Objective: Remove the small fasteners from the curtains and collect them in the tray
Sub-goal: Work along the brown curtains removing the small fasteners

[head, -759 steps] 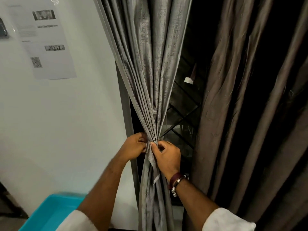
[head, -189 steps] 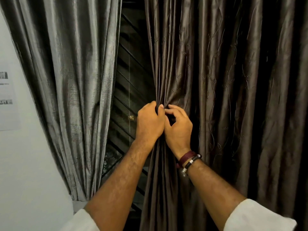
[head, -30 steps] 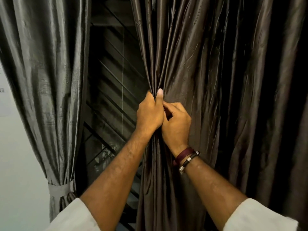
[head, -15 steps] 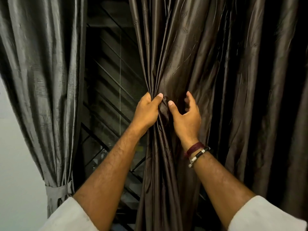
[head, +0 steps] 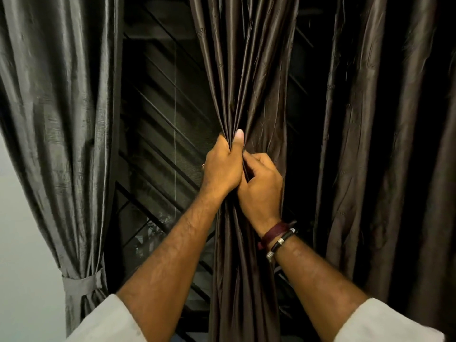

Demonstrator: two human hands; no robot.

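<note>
Head view: my left hand (head: 223,166) grips the gathered folds of the brown curtain (head: 249,70), thumb up. My right hand (head: 261,186), touching it, curls around the same bunch just below. Grey curtain (head: 56,119) hangs tied back at left. Fastener not discernible.

The scene is dim. Soft light falls from the near side, brightening both forearms and giving a dull sheen to the grey curtain (head: 61,132) at left. The brown curtain (head: 246,70) shows thin highlights along its folds, and deep shadow swallows the far right. The wall (head: 14,243) at left glows pale. Straight lines bow toward the edges; focus is slightly soft.
</note>
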